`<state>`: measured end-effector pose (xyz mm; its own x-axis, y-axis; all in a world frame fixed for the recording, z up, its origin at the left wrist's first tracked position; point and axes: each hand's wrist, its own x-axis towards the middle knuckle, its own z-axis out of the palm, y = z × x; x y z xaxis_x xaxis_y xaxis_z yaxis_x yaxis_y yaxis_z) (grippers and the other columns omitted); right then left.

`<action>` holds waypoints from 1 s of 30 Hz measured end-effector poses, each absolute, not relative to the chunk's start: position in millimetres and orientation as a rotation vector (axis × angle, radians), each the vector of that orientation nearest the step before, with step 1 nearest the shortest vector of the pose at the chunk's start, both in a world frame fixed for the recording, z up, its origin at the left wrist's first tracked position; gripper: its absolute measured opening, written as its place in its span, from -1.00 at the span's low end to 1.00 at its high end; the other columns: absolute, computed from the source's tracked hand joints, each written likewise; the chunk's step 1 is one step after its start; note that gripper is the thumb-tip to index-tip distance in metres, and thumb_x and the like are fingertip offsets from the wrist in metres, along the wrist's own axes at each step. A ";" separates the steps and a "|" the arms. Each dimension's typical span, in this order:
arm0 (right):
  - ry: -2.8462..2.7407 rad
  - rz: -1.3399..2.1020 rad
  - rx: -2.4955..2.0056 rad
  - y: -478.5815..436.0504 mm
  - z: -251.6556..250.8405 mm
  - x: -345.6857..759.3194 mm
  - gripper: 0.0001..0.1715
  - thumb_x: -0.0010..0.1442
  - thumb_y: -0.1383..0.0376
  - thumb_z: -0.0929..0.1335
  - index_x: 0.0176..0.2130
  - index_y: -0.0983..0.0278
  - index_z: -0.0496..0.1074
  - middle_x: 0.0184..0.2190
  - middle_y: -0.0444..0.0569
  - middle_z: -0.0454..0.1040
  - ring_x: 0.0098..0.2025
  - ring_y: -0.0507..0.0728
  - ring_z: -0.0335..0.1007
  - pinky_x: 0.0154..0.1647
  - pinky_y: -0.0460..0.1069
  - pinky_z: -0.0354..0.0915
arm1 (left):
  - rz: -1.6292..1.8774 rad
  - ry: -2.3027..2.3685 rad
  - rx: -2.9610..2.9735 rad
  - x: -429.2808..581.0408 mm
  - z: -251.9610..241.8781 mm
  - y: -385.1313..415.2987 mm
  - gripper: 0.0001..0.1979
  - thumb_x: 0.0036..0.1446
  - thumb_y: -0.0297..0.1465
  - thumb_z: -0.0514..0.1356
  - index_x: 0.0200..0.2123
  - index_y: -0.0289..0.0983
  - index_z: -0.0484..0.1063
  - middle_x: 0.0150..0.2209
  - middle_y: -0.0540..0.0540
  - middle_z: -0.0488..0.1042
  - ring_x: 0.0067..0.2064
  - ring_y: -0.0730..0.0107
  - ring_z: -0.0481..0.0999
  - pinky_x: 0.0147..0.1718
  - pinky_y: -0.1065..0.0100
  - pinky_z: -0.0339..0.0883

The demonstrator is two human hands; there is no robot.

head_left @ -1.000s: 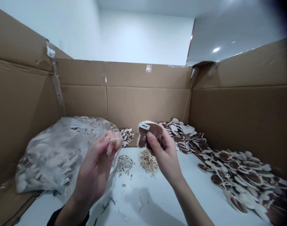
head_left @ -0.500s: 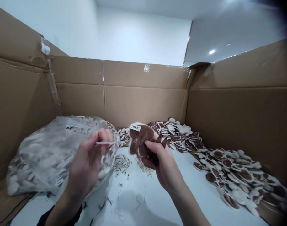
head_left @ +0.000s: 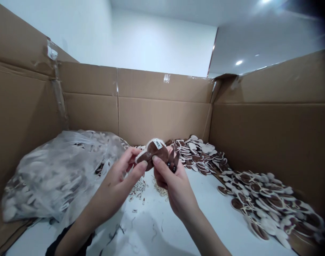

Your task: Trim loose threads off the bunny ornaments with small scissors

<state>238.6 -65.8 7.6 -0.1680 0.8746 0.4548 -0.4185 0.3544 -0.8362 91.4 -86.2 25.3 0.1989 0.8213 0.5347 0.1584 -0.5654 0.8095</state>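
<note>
Both my hands meet in the middle of the view on one small brown plush piece point(head_left: 155, 153) with a white furry edge and a little white label on top. My right hand point(head_left: 171, 181) grips it from below and behind, thumb pressed on its front. My left hand point(head_left: 122, 181) pinches its left edge between thumb and fingers. Whether the thin white string is still in my left fingers cannot be made out. The piece is held above a white table point(head_left: 221, 227).
A clear plastic bag point(head_left: 55, 170) full of pale pieces lies at the left. Brown-and-white pieces are piled at the back point(head_left: 199, 153) and along the right point(head_left: 269, 202). Small heaps of tags point(head_left: 137, 186) and strings point(head_left: 160, 188) lie under my hands. Cardboard walls point(head_left: 162, 110) enclose three sides.
My left hand moved right, from holding a thin white string up near the bag, onto the plush piece. My right hand lowered the piece and brought it left.
</note>
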 end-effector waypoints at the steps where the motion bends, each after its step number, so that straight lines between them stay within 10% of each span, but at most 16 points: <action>1: -1.314 1.257 -0.472 -65.7 7.6 237.6 -0.69 0.17 0.08 0.43 -0.30 0.17 0.27 -0.59 -0.28 0.08 -0.60 -0.06 -0.15 -0.64 -0.12 -0.15 | 1.414 0.956 1.883 92.8 25.1 -86.8 -0.80 0.31 -0.18 0.06 -0.24 -0.17 0.31 -0.36 0.04 0.31 -0.32 0.41 0.30 -0.36 0.43 0.20; 20: -1.875 1.246 -0.408 -56.5 11.5 245.3 -0.70 0.27 0.15 0.29 -0.43 0.23 0.21 -0.52 -0.21 0.06 -0.52 -0.01 -0.07 -0.56 -0.08 -0.06 | 1.557 0.909 1.701 84.3 22.3 -71.0 -0.64 0.30 -0.14 0.07 -0.46 -0.25 0.28 -0.54 0.09 0.21 -0.51 0.55 0.18 -0.56 0.59 0.14; 30: -1.521 1.134 -0.479 -54.6 8.8 239.9 -0.53 0.32 0.00 0.22 -0.47 0.24 0.27 -0.72 -0.28 0.08 -0.65 -0.04 -0.13 -0.62 -0.08 -0.12 | 1.438 0.928 1.587 89.4 23.4 -78.6 -0.68 0.22 -0.10 0.16 -0.34 -0.25 0.42 -0.38 -0.02 0.49 -0.31 0.41 0.50 -0.30 0.50 0.45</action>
<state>239.9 -54.6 8.8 -0.2935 0.7990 0.5248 -0.2747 0.4554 -0.8469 89.4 -78.6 23.4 0.0909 0.9024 0.4211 0.0117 -0.4238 0.9057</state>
